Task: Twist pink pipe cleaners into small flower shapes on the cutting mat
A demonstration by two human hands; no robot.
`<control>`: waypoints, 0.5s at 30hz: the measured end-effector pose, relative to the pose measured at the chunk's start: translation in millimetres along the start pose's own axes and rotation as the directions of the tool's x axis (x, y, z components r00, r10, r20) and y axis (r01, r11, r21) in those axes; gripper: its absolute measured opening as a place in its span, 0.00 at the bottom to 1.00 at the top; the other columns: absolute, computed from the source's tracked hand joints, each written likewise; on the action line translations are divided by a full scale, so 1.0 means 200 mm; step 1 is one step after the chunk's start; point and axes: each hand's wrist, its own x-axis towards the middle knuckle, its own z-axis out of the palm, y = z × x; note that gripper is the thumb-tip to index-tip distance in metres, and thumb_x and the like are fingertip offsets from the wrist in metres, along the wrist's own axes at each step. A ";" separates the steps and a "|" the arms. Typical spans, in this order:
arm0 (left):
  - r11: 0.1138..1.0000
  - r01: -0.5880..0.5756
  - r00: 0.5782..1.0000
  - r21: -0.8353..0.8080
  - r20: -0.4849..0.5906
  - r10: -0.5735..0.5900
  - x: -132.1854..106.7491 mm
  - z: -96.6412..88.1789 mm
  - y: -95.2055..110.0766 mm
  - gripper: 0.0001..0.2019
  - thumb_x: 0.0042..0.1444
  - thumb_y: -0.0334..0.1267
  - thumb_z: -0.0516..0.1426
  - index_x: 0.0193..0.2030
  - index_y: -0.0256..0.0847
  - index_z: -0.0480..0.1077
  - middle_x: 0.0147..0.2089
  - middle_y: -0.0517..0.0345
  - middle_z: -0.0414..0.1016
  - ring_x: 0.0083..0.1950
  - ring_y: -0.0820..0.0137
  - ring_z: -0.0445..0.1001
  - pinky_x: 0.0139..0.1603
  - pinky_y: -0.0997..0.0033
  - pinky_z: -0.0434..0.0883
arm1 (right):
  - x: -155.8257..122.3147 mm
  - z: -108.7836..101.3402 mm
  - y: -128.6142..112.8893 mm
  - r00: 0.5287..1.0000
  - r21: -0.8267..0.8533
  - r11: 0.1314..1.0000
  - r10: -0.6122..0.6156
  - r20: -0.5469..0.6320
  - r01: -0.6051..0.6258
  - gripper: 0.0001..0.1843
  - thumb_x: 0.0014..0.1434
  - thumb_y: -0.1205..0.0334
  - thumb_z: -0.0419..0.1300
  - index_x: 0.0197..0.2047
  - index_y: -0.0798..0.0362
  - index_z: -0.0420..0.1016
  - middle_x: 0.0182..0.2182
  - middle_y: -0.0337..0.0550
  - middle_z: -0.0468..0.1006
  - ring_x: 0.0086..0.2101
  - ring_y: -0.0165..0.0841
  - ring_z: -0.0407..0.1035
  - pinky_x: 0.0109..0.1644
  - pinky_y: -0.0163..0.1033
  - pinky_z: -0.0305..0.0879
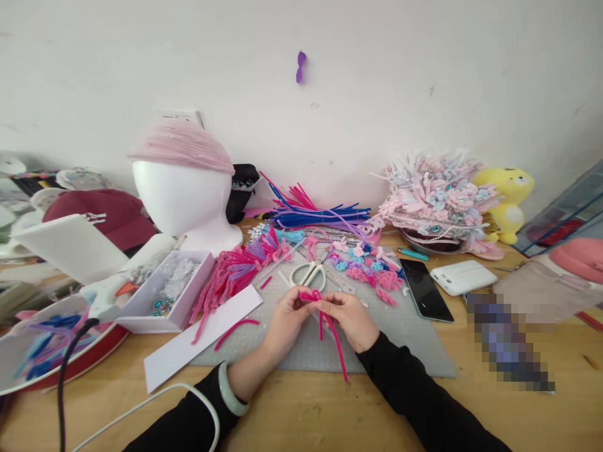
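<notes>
My left hand (289,317) and my right hand (351,317) meet over the grey cutting mat (400,348). Between their fingertips is a bright pink pipe cleaner (338,347), looped at the top with two ends hanging down. Both hands are closed in a pinch on it. Just beyond the fingers lie scissors (308,273) with pale handles. To the left of my left hand, a loose pink pipe cleaner piece (235,329) rests by a white card strip (198,345). Behind the hands are pink and purple pipe cleaner bundles (245,267) and small twisted flowers (370,267).
A white mannequin head (183,198), an open box (164,292) of beads and a glue gun (108,301) stand left. A white cable crosses my left forearm. Right are a phone (426,289), a white power bank (464,277), a decorated pink headpiece (433,194) and a yellow plush toy (509,198).
</notes>
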 end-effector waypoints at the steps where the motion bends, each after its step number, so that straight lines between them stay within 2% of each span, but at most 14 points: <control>1: 1.000 -0.001 1.000 0.016 0.006 0.001 0.00 0.00 0.00 0.07 0.43 0.36 0.58 0.29 0.38 0.63 0.27 0.62 0.67 0.32 0.73 0.65 0.35 0.73 0.62 | 0.00 0.00 0.00 1.000 0.000 1.000 0.005 0.012 -0.005 0.11 0.40 0.58 0.62 0.24 0.58 0.69 0.15 0.32 0.65 0.15 0.21 0.56 0.20 0.29 0.53; 5: 0.989 -0.028 0.999 0.148 0.030 0.024 0.00 -0.01 -0.01 0.06 0.45 0.36 0.56 0.31 0.38 0.64 0.29 0.60 0.68 0.33 0.71 0.66 0.36 0.72 0.62 | -0.01 -0.01 -0.01 0.999 -0.001 1.000 0.020 0.040 -0.020 0.11 0.42 0.57 0.61 0.23 0.58 0.68 0.11 0.30 0.63 0.13 0.21 0.55 0.17 0.28 0.51; 9: 0.908 -0.194 0.981 0.372 0.089 0.173 0.02 -0.06 0.03 0.13 0.45 0.33 0.56 0.40 0.42 0.65 0.35 0.58 0.69 0.36 0.70 0.66 0.39 0.71 0.62 | -0.01 -0.02 0.00 0.994 0.051 0.996 0.068 0.082 -0.072 0.12 0.44 0.57 0.60 0.22 0.58 0.67 0.11 0.31 0.64 0.12 0.21 0.56 0.15 0.27 0.50; 11: 0.849 -0.273 0.960 0.452 0.186 0.209 0.03 -0.09 0.05 0.07 0.46 0.33 0.55 0.35 0.41 0.68 0.35 0.56 0.70 0.38 0.69 0.66 0.42 0.70 0.61 | 0.00 -0.02 0.00 0.990 0.073 0.993 0.085 0.116 -0.094 0.12 0.44 0.56 0.60 0.22 0.58 0.66 0.10 0.32 0.64 0.12 0.21 0.56 0.15 0.27 0.50; 12: 0.850 -0.277 0.957 0.448 0.211 0.200 0.03 -0.10 0.06 0.06 0.46 0.34 0.55 0.33 0.40 0.68 0.34 0.57 0.70 0.38 0.69 0.66 0.42 0.70 0.61 | 0.00 -0.02 0.00 0.988 0.075 0.992 0.090 0.124 -0.100 0.13 0.43 0.56 0.60 0.22 0.57 0.65 0.10 0.32 0.64 0.11 0.21 0.55 0.14 0.27 0.50; 15: 0.922 -0.172 0.975 0.347 0.196 0.108 0.04 -0.11 0.07 0.06 0.47 0.37 0.55 0.32 0.38 0.67 0.32 0.58 0.69 0.35 0.70 0.67 0.38 0.71 0.63 | 0.00 -0.02 0.00 0.989 0.054 0.994 0.090 0.118 -0.096 0.13 0.43 0.56 0.61 0.22 0.57 0.64 0.08 0.30 0.63 0.09 0.21 0.53 0.12 0.27 0.47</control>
